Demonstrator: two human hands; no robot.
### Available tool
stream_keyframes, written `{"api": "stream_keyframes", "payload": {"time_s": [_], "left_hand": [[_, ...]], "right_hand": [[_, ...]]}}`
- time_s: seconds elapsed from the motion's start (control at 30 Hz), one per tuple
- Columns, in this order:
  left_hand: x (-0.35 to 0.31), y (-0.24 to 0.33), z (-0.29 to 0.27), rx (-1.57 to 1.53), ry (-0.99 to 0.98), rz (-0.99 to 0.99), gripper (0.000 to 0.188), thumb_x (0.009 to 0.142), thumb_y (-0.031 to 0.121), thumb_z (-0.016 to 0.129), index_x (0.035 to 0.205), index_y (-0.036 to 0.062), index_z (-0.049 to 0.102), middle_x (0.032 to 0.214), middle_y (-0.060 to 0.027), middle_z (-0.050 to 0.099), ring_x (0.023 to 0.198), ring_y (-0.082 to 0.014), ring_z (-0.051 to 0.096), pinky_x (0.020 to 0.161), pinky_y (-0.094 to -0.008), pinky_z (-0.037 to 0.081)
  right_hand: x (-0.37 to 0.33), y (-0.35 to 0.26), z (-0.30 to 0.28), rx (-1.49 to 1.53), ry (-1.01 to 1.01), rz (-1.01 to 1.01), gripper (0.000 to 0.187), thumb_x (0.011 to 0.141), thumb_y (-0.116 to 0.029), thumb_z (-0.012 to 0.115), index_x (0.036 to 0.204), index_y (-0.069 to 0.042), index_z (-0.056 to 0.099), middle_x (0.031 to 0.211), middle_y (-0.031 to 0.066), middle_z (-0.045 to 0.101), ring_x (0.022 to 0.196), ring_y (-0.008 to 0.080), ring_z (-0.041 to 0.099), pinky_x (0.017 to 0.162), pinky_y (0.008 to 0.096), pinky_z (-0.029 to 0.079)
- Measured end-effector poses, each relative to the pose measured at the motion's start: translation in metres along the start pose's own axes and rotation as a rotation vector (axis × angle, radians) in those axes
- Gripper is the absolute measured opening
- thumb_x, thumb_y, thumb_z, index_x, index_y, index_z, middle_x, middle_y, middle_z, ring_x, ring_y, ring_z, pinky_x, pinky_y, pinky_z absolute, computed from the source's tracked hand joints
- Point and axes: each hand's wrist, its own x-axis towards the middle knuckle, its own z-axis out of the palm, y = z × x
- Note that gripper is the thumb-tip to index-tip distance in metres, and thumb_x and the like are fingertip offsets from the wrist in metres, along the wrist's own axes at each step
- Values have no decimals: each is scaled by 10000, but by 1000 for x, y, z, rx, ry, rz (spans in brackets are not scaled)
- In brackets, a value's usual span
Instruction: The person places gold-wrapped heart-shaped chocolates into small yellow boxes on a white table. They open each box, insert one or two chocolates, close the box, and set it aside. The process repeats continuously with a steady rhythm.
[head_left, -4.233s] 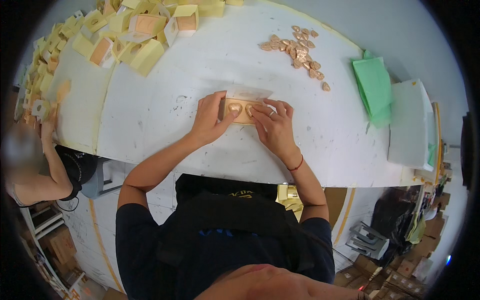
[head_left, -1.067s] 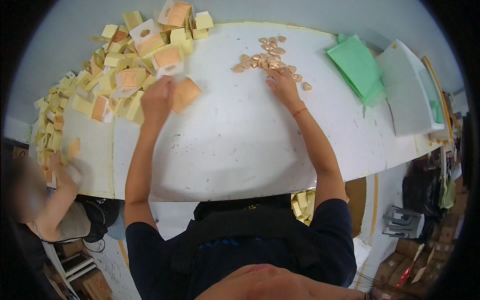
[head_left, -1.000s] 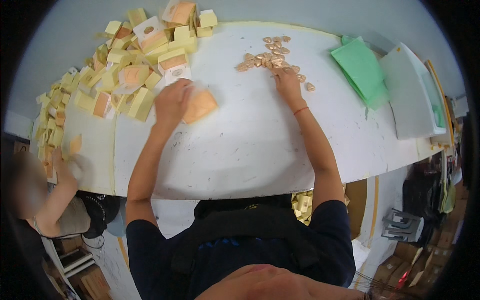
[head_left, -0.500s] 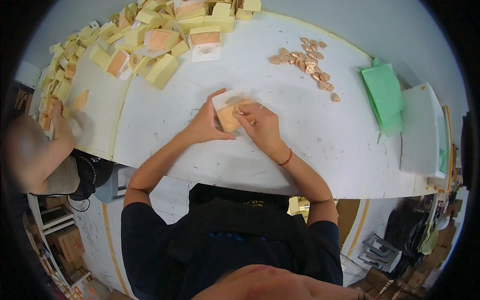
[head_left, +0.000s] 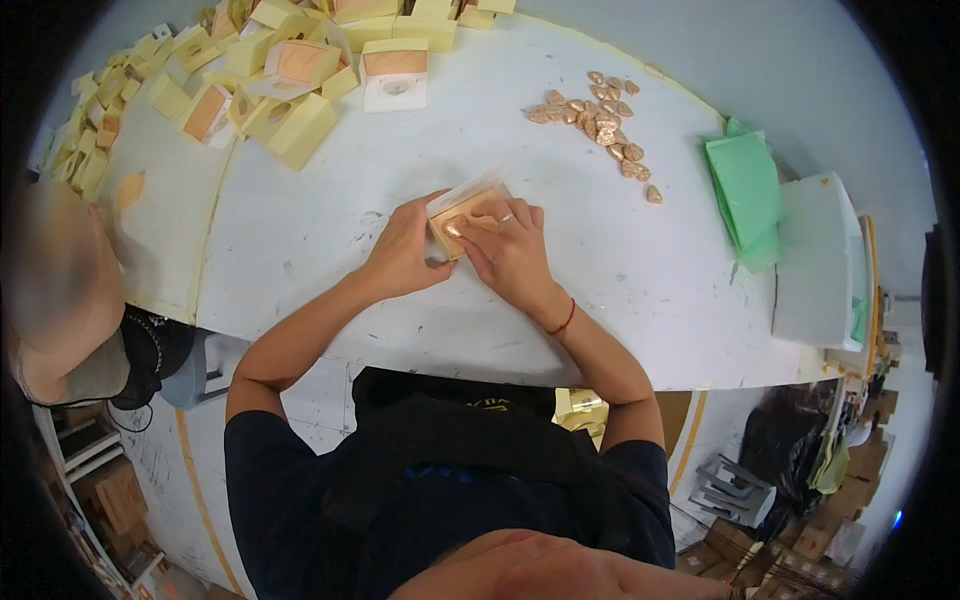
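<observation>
My left hand (head_left: 403, 252) grips the left side of a small peach-coloured box (head_left: 436, 228), thumb near its lower edge and fingers along the far side. A pale flap (head_left: 468, 190) stands up at the box's back edge. At the box's front face, my right hand (head_left: 513, 252) pinches a shiny gold foil-wrapped piece (head_left: 454, 227) between thumb and fingers, against the peach surface. How deep the piece sits is hidden by the fingers. Farther right on the table lies a loose group of similar gold pieces (head_left: 605, 124).
Yellow boxes (head_left: 290, 130) are heaped at the far left, one with an open white flap (head_left: 395, 93) beside them. Green sheets (head_left: 745, 190) and a white bin (head_left: 825, 265) stand at the right edge of the table (head_left: 640, 310). Another person (head_left: 70, 290) sits at the left.
My right hand has turned and brought the gold piece against the box's face. The flap stands more upright. The whole view has shifted slightly, and the other person's arm has drawn in.
</observation>
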Motion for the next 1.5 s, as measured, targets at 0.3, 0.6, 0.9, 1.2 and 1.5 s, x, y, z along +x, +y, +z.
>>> {"api": "stream_keyframes", "payload": {"time_s": [0.3, 0.6, 0.9, 1.2, 1.5], "left_hand": [[6, -7, 1, -68, -17, 1, 892, 704, 90, 718, 1472, 39, 268, 1324, -220, 451, 1190, -408, 442, 978, -453, 465], [-2, -15, 1, -94, 26, 67, 835, 697, 59, 688, 1440, 40, 307, 1331, -216, 453, 1193, -413, 429, 995, -469, 430], [5, -10, -6, -69, -64, 144, 822, 662, 71, 672, 1411, 21, 336, 1249, -238, 477, 1181, -424, 431, 1044, -489, 357], [4, -9, -7, -72, -70, 55, 821, 655, 86, 683, 1394, 14, 334, 1236, -244, 483, 1183, -431, 433, 1036, -484, 367], [0, -18, -28, -401, -192, 91, 825, 758, 102, 671, 1482, 43, 281, 1459, -198, 406, 1340, -377, 370, 1152, -463, 282]], "right_hand": [[66, 174, 13, -197, 114, 223, 258, 777, -84, 752, 1024, -30, 705, 993, 149, 686, 946, 345, 631, 814, 432, 520], [45, 90, -38, 347, -71, 557, 122, 879, -21, 654, 1000, -10, 645, 965, 133, 705, 912, 228, 689, 796, 315, 540], [25, 8, -45, 131, -471, -24, 274, 816, 62, 617, 1071, -33, 589, 945, 170, 673, 970, 356, 635, 873, 401, 494], [21, 21, -33, 27, -339, -125, 245, 809, -15, 679, 1041, -89, 654, 901, 102, 695, 951, 242, 642, 913, 404, 442], [-27, 48, -50, 395, -34, 260, 336, 900, -20, 647, 1234, -47, 647, 1160, 83, 695, 1092, 187, 609, 988, 345, 427]]}}
